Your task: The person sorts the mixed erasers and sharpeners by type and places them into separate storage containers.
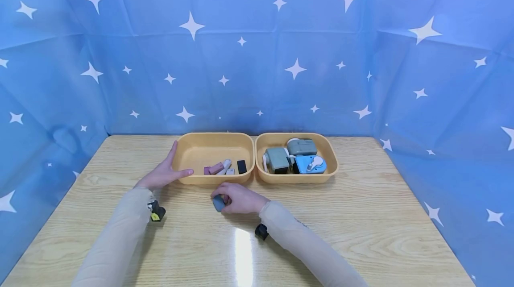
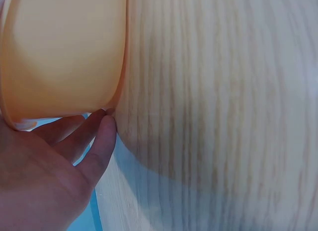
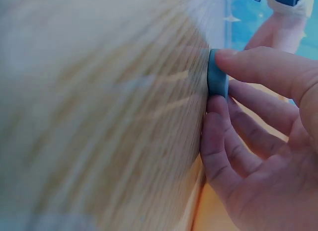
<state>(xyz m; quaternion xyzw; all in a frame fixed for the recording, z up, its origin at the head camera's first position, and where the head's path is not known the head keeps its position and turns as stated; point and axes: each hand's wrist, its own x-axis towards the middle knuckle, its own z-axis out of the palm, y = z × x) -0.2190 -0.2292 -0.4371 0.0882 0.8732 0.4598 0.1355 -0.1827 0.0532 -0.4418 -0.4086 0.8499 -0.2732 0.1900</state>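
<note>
My right hand (image 1: pixel 241 198) pinches a small, flat blue-grey piece (image 1: pixel 218 203) at the tabletop, in front of the left tan bin (image 1: pixel 192 180). In the right wrist view, the piece (image 3: pixel 217 74) stands on its edge between thumb and fingertips, touching or very near the wood; its kind is unclear. My left hand (image 1: pixel 162 174) spreads around the left bin's near left corner, thumb at the front rim and fingers along the side. In the left wrist view, its fingers (image 2: pixel 102 149) touch the bin's outer wall. Inside lie a mauve piece (image 1: pixel 216 168), a pale piece (image 1: pixel 225 166) and a black block (image 1: pixel 242 167).
A second tan bin (image 1: pixel 297 179) adjoins on the right. It holds a grey-green boxy item (image 1: pixel 277 160), another grey-green one (image 1: pixel 302 147) and a blue one with a white knob (image 1: pixel 307 164). A blue starry curtain (image 1: pixel 241 55) encloses the wooden table (image 1: pixel 192 242) at back and sides.
</note>
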